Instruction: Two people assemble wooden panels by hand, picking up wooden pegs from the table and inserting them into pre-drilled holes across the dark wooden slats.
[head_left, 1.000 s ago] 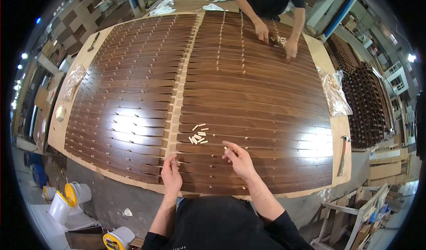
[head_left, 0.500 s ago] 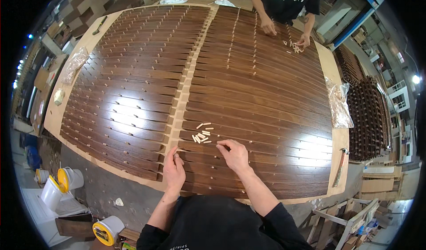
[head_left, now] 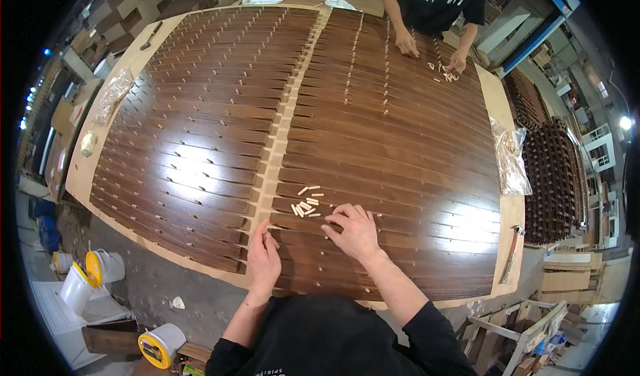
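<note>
Long dark brown wooden slats (head_left: 400, 163) lie side by side on a pale board. A small loose pile of light wooden dowels (head_left: 305, 207) rests on them in front of me. My right hand (head_left: 357, 233) is just right of the pile, thumb and fingers bent but apart, holding nothing visible. Single dowels stand in the slats around it. My left hand (head_left: 264, 261) hovers by the pale strip between the two slat fields, its fingers curled together. Whatever it may hold is hidden.
Across the table a person's hands (head_left: 457, 63) work at another dowel pile. A hammer (head_left: 512, 253) and a plastic bag of dowels (head_left: 510, 159) lie along the right edge. Upright dowels fill the left slat field (head_left: 187, 109). White buckets (head_left: 163, 343) stand on the floor.
My right hand has turned slightly and its thumb and fingers have parted from a pinch. My left hand stays almost in place. The co-worker's hands have shifted a little.
</note>
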Motion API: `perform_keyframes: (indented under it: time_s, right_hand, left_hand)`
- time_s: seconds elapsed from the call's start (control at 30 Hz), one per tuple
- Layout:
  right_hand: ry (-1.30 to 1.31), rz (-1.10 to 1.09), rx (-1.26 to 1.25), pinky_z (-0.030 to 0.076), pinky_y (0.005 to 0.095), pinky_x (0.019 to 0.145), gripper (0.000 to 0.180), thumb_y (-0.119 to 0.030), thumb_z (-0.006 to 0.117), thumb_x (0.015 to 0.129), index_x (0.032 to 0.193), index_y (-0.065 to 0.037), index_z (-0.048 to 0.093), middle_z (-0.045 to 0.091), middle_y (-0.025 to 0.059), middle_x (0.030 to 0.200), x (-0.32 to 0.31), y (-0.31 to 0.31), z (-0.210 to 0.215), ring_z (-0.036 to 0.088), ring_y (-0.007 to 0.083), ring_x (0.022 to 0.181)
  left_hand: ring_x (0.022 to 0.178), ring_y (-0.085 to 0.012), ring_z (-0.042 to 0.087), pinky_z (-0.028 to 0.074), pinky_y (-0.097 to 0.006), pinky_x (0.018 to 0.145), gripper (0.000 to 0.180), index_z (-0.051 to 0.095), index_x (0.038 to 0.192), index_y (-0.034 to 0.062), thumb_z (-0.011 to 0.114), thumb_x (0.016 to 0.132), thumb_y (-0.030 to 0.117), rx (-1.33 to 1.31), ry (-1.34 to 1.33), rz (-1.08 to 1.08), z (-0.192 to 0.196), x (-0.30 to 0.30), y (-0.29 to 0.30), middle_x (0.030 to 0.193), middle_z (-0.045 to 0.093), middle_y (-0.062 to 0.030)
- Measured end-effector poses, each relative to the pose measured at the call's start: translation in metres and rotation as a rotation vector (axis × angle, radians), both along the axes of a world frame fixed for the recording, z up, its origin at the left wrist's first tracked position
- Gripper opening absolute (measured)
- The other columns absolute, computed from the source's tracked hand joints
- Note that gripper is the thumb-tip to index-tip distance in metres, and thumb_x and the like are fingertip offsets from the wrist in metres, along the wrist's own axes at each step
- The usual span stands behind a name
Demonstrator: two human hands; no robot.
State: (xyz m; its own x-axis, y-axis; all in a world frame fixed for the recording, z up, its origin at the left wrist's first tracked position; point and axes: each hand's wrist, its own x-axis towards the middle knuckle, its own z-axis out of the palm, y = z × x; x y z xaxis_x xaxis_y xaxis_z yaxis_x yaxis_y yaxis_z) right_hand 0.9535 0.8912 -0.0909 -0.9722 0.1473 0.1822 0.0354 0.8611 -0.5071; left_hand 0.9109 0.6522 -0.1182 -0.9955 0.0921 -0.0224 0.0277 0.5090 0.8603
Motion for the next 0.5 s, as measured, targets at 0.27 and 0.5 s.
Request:
perform_keyframes:
  time_s: [0.27,0.5]
  right_hand:
    - [0.069,-0.006,0.151,0.043,0.0436,0.084,0.013,-0.027,0.073,0.085,0.094,-0.017,0.070,0.061,-0.0006,0.096,-0.021,-0.021,-0.016,0.057,0.0234,0.097]
    - [-0.020,-0.195,-0.346,0.051,0.0384,0.081,0.011,-0.017,0.071,0.088,0.097,-0.010,0.069,0.069,0.0061,0.091,0.003,0.001,0.014,0.066,0.0230,0.089]
  left_hand:
    - [0.087,-0.0304,0.062,0.050,-0.040,0.079,0.033,0.060,0.128,0.0023,0.058,0.096,0.007,-0.042,0.271,-0.100,0.004,-0.005,0.010,0.097,0.064,-0.0133]
    - [0.094,-0.0332,0.065,0.052,-0.042,0.083,0.019,0.067,0.111,0.0066,0.067,0.093,0.014,-0.107,0.223,-0.306,0.024,-0.075,0.053,0.102,0.067,-0.0137]
